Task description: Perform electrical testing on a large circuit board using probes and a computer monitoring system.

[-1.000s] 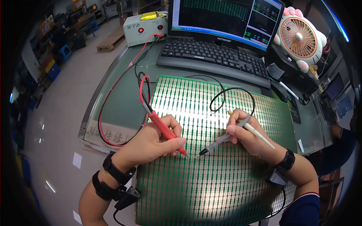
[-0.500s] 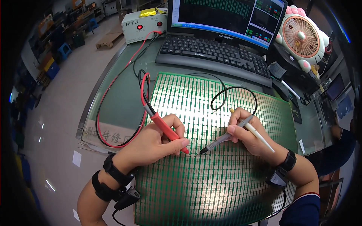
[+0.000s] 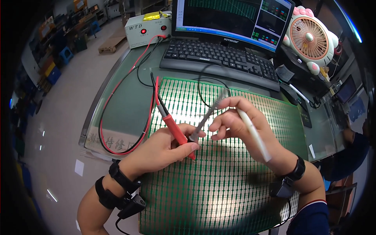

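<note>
My left hand (image 3: 158, 150) is closed round a red test probe (image 3: 174, 129), its tip pointing down over a large green circuit board panel (image 3: 231, 180) with rows of shiny pads. A grey-and-black test probe (image 3: 206, 117) slants up from between the left fingers, its dark end near the red one. Just right of it, my right hand (image 3: 256, 121) is raised above the panel with fingers curled and somewhat apart. A white pen (image 3: 253, 135), blurred by motion, rests in the crook of that hand. Whether the right fingertips touch the grey probe is unclear.
Behind the panel stand a black keyboard (image 3: 219, 58) and a monitor (image 3: 235, 21). Red and black leads (image 3: 102, 117) loop from a white box (image 3: 147, 32) across the left of the table. A fan (image 3: 310, 37) stands at the back right.
The grey-and-black probe has passed from my right fingers into my left hand and left the panel's surface. My right hand has risen and its fingers have loosened, the pen still in it.
</note>
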`<control>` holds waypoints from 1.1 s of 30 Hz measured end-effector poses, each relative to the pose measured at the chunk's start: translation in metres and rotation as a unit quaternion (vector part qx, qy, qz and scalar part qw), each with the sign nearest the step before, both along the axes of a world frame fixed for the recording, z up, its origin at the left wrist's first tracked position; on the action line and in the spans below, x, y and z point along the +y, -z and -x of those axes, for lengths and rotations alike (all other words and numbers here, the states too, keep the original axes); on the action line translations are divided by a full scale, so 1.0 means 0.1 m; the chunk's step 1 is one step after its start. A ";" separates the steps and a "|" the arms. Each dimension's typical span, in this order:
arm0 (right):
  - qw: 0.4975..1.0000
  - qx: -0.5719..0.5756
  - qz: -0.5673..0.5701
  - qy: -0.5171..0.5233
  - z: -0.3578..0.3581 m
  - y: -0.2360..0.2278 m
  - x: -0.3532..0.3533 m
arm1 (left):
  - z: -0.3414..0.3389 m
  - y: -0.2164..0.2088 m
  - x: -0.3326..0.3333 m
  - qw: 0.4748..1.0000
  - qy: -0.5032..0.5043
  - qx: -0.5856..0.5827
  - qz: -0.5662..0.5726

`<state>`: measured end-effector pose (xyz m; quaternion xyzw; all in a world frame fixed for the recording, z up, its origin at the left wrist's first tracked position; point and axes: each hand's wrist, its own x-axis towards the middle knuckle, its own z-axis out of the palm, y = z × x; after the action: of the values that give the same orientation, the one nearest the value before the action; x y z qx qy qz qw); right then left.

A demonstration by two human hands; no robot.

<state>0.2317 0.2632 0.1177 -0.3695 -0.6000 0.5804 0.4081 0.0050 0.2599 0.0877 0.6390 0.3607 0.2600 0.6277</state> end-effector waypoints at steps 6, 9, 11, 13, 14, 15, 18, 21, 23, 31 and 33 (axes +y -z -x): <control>0.991 -0.051 0.119 -0.035 -0.04 0.27 -0.39 | 0.11 0.07 0.09 0.998 -0.053 -0.024 0.016; 0.991 -0.096 0.072 -0.051 -0.05 0.31 -0.52 | 0.14 0.07 0.16 0.997 -0.078 -0.022 -0.015; 0.993 -0.109 0.038 -0.040 -0.04 0.34 -0.53 | 0.15 0.12 0.18 0.997 -0.075 -0.030 -0.019; 0.989 -0.134 -0.018 -0.057 -0.04 0.42 -0.51 | 0.16 0.15 0.18 0.996 -0.078 -0.037 -0.031; 0.992 -0.105 -0.038 -0.052 -0.01 0.48 -0.52 | 0.17 0.15 0.16 0.995 -0.082 -0.038 -0.030; 0.992 -0.105 -0.038 -0.056 -0.01 0.46 -0.51 | 0.18 0.16 0.14 0.994 -0.089 -0.049 -0.029; 0.990 -0.113 0.068 -0.055 0.02 0.37 -0.53 | 0.21 0.17 0.13 0.993 -0.097 -0.067 -0.021; 0.990 -0.121 -0.057 -0.055 0.03 0.48 -0.48 | 0.18 0.20 0.19 0.992 -0.089 -0.084 -0.011; 0.978 -0.147 -0.117 -0.084 -0.02 0.44 -0.44 | 0.19 0.21 0.17 0.992 -0.091 -0.090 -0.007; 0.987 -0.153 -0.014 -0.054 -0.01 0.45 -0.52 | 0.30 0.18 0.18 0.966 -0.127 -0.223 0.027; 0.983 -0.173 -0.030 -0.051 -0.03 0.47 -0.52 | 0.39 0.17 0.24 0.970 -0.109 -0.215 0.019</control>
<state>0.2345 0.2117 0.0708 -0.4210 -0.6967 0.5097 0.2785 -0.0344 0.2836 0.0707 0.5126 0.2897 0.4512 0.6707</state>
